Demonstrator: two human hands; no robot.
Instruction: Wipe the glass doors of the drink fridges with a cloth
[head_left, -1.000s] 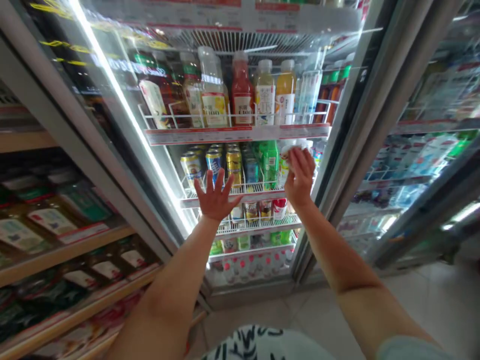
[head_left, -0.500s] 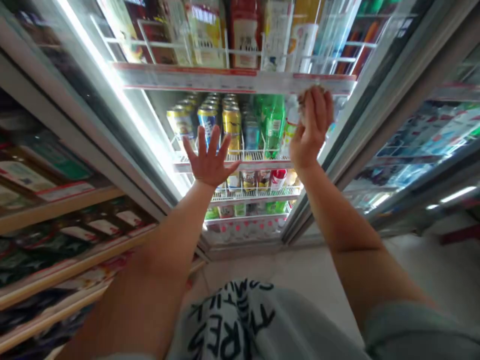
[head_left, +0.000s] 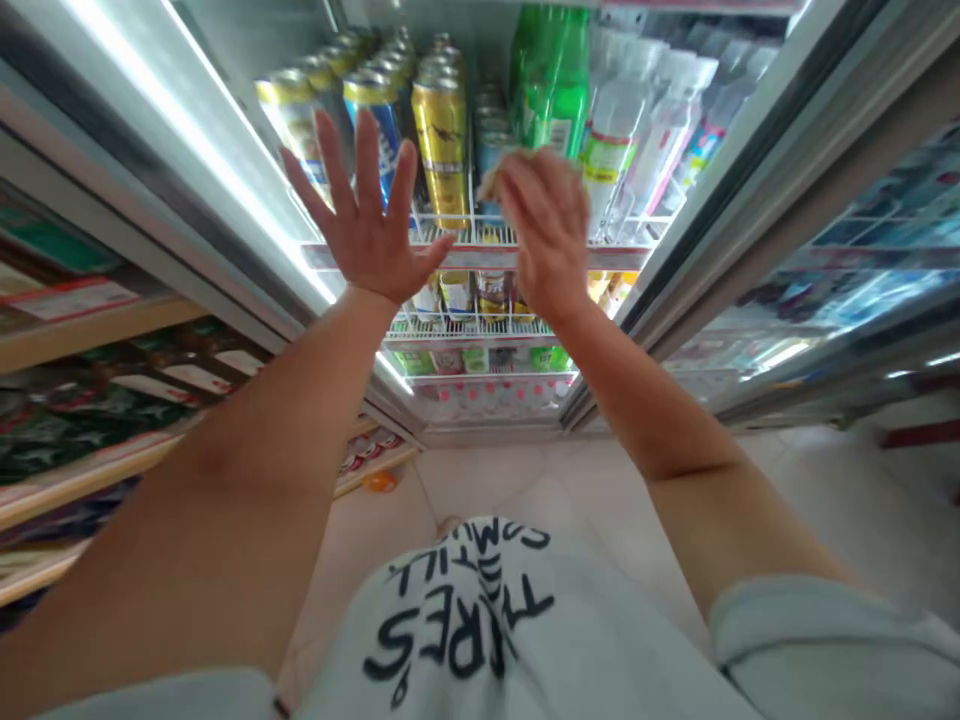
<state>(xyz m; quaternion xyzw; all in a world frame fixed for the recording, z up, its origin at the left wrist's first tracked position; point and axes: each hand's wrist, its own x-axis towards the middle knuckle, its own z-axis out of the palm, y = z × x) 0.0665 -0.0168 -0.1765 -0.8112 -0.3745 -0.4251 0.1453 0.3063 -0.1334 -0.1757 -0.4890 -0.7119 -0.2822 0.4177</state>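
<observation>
Spreads left hand (head_left: 375, 235) wide, left of the gold can (head_left: 440, 150); right of that can, holds a blurred pale wad (head_left: 490, 184) beneath bent, bunched fingers (head_left: 525, 192) of right hand (head_left: 549, 230).

R hand (head_left: 546, 225) shifted left, from clear btls (head_left: 621, 110) to green btls (head_left: 556, 85), approx.; it's blurred.

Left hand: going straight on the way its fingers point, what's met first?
Ahead of the left hand, likely the blue can or the pale, gold-topped can beside it. A clear glass pane could come first; depth is unclear.
</observation>
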